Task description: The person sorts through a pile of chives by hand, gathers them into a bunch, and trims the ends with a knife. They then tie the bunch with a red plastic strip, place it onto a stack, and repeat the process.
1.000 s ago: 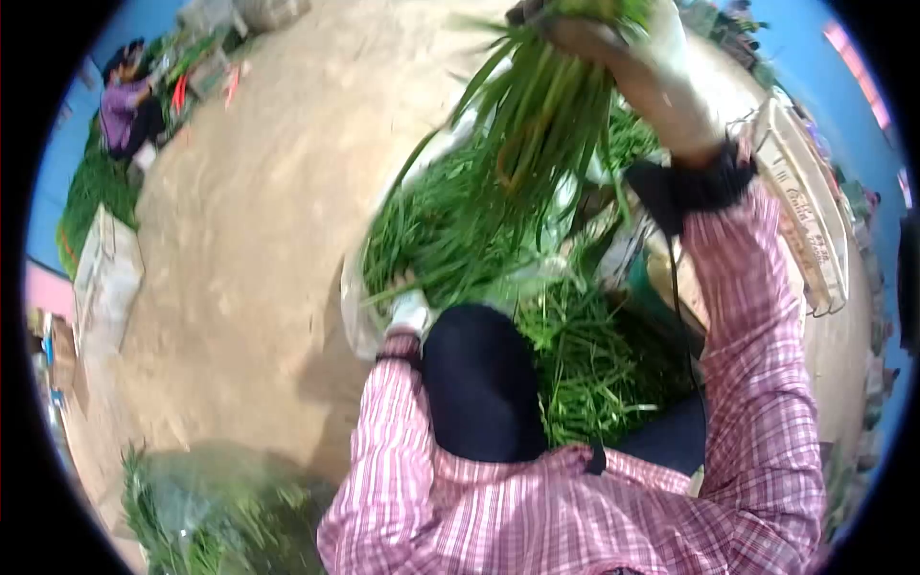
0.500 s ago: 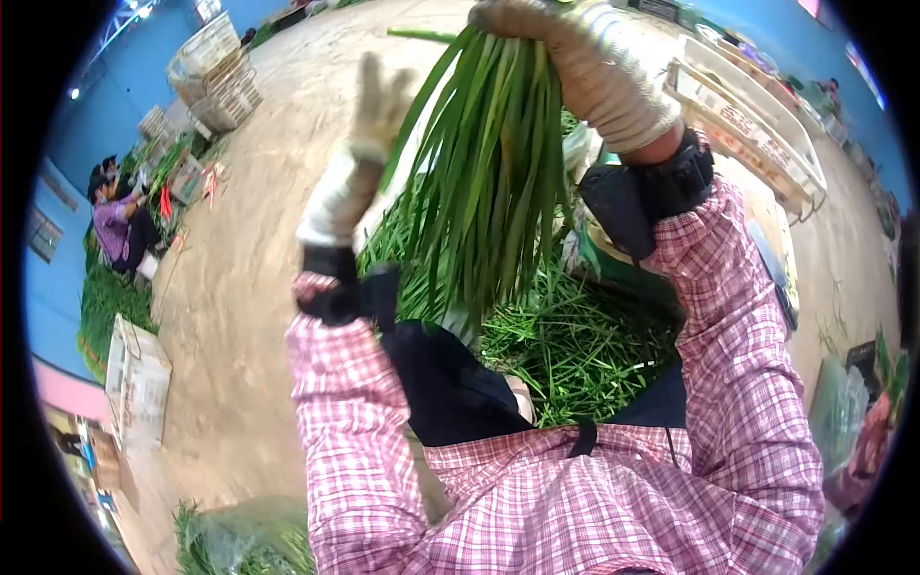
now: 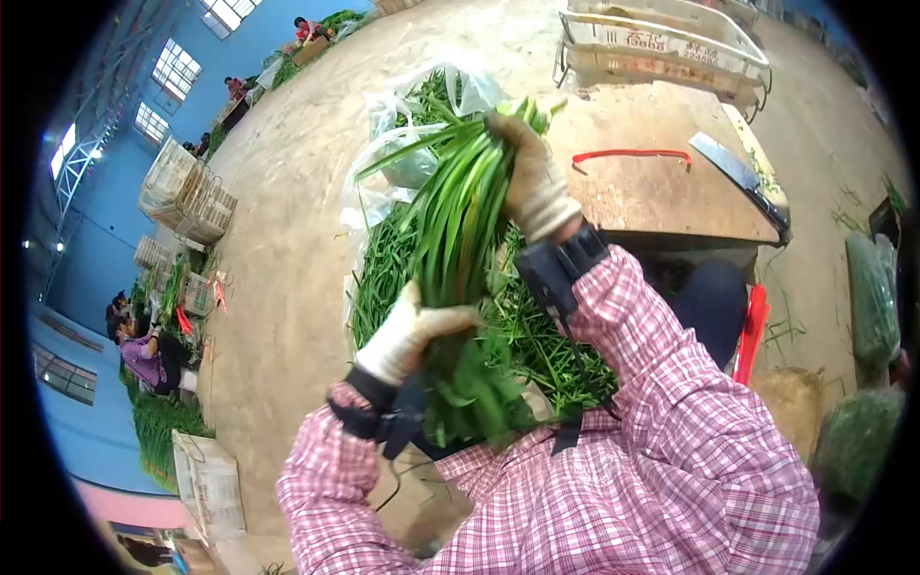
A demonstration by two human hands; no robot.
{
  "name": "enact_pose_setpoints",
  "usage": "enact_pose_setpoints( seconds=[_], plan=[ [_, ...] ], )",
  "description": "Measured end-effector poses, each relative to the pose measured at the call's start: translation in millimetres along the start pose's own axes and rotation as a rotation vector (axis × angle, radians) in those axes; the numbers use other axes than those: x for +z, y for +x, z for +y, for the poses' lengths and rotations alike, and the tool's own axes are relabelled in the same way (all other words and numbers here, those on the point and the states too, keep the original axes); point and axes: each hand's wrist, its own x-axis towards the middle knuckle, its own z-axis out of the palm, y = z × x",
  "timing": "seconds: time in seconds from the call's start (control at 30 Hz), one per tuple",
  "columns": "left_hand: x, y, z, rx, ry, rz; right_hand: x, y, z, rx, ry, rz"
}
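A bunch of garlic chives point(image 3: 460, 211) with long flat green leaves hangs in front of me, stem ends up. My right hand point(image 3: 532, 177), in a dirty knitted glove, is closed round it near the stem ends. Lower down, my left hand point(image 3: 417, 335), in a white glove, is closed against the leaves, with fingers laid across their front. The leaf tips droop blurred below it toward my lap. Under and behind the bunch lies a pile of loose green leaves point(image 3: 546, 355), with more leaves in a clear plastic bag point(image 3: 383, 196).
A wooden board point(image 3: 642, 201) at right carries a cleaver point(image 3: 736, 180) and a red strip point(image 3: 632, 155). White crates point(image 3: 661, 43) stand behind it. A red object point(image 3: 752, 331) is beside my knee. Bagged greens point(image 3: 874, 297) lie far right. Co-workers point(image 3: 149, 355) sit at left near stacked crates point(image 3: 187, 196).
The bunch has come down closer to my body in my right hand. My left hand, raised and apart from it before, has moved down and closed on the leaves. The view has shifted, showing the board.
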Motion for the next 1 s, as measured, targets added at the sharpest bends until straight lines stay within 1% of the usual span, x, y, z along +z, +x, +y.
enact_pose_setpoints(
  seconds=[0.03, 0.07, 0.1, 0.17, 0.2, 0.23, 0.27, 0.3, 0.37, 0.4, 0.43, 0.47, 0.5, 0.53, 0.57, 0.6, 0.63, 0.7, 0.73, 0.77, 0.83, 0.87, 0.9, 0.97, 1.0],
  plan=[
    [-5.0, -11.2, 11.4, -0.007, 0.115, -0.032, -15.2, -9.9, 7.3, 0.049, 0.105, -0.050],
    [-16.2, -22.3, 14.6, -0.007, 0.205, -0.021, -33.8, -23.5, 11.9, 0.067, 0.050, -0.020],
    [-30.1, -34.6, 14.4, -0.011, 0.293, -0.010, -48.7, -38.0, 13.3, 0.094, 0.074, -0.163],
    [-61.3, -54.3, 4.2, 0.055, 0.604, 0.004, -67.5, -55.8, 0.2, 0.045, 0.084, -0.056],
    [-63.6, -64.3, -3.7, 0.063, 0.580, 0.103, -94.4, -62.8, -6.3, 0.018, -0.053, 0.009],
    [-65.2, -71.2, -10.5, 0.022, 0.579, 0.101, -119.9, -71.8, -10.2, -0.008, -0.193, 0.073],
    [-66.7, -75.2, -16.2, 0.022, 0.656, 0.116, -112.1, -90.5, -24.4, 0.013, -0.535, 0.175],
    [-67.1, -76.7, -22.5, 0.032, 0.731, 0.127, -112.2, -99.7, -27.0, -0.185, -0.845, 0.033],
    [-66.7, -75.7, -40.1, 0.017, 0.733, 0.116, -83.7, -118.9, -20.3, -0.152, -1.073, -0.183],
    [-66.2, -75.3, -46.3, 0.032, 0.735, 0.114, -77.4, -124.9, -15.6, -0.261, -1.407, -0.317],
    [-66.1, -75.3, -51.6, 0.051, 0.739, 0.114, -76.1, -130.9, -5.2, -0.297, -1.475, -0.342],
    [-66.0, -72.3, -52.6, 0.082, 0.824, 0.125, -76.0, -128.8, 1.5, -0.215, -1.510, -0.367],
    [-67.5, -70.8, -58.1, 0.082, 0.822, 0.120, -80.3, -128.2, 8.9, -0.139, -1.545, -0.395],
    [-69.8, -70.5, -64.0, 0.105, 0.871, 0.112, -89.0, -128.0, 18.3, -0.340, -1.573, -0.475],
    [-71.0, -69.7, -67.0, 0.131, 0.919, 0.105, -95.5, -130.3, 26.7, -0.383, -1.448, -0.482],
    [-57.8, -71.4, -53.5, 0.081, 0.931, 0.107, -99.9, -131.0, 31.6, -0.359, -1.308, -0.430],
    [-59.8, -71.8, -55.8, 0.081, 0.927, 0.107, -104.7, -131.3, 33.7, -0.335, -1.166, -0.379],
    [-67.5, -73.5, -59.4, 0.080, 1.208, 0.104, -113.0, -135.8, 19.7, 0.136, -0.848, 0.098],
    [-68.4, -76.2, -61.7, 0.134, 1.162, 0.117, -127.1, -131.1, 12.3, 0.055, -0.782, 0.189],
    [-70.9, -79.0, -63.3, 0.127, 1.158, 0.124, -140.5, -123.5, -7.6, 0.240, -1.049, 0.266],
    [-73.4, -83.8, -66.7, 0.262, 1.365, 0.148, -146.8, -119.6, -34.8, 0.203, -1.919, -0.148],
    [-71.4, -83.9, -67.0, 0.261, 1.430, 0.147, -145.7, -127.8, -26.0, 0.153, -2.175, -0.110],
    [-68.5, -82.3, -66.9, 0.262, 1.425, 0.139, -122.4, -125.2, -21.7, 0.164, -2.090, -0.142],
    [-60.5, -75.6, -65.3, 0.376, 1.569, 0.109, -97.4, -122.9, 7.2, -0.123, -1.949, -0.364],
    [-52.1, -73.6, -60.0, 0.404, 1.595, 0.094, -93.8, -118.6, 23.7, -0.043, -1.930, -0.427]
  ],
)
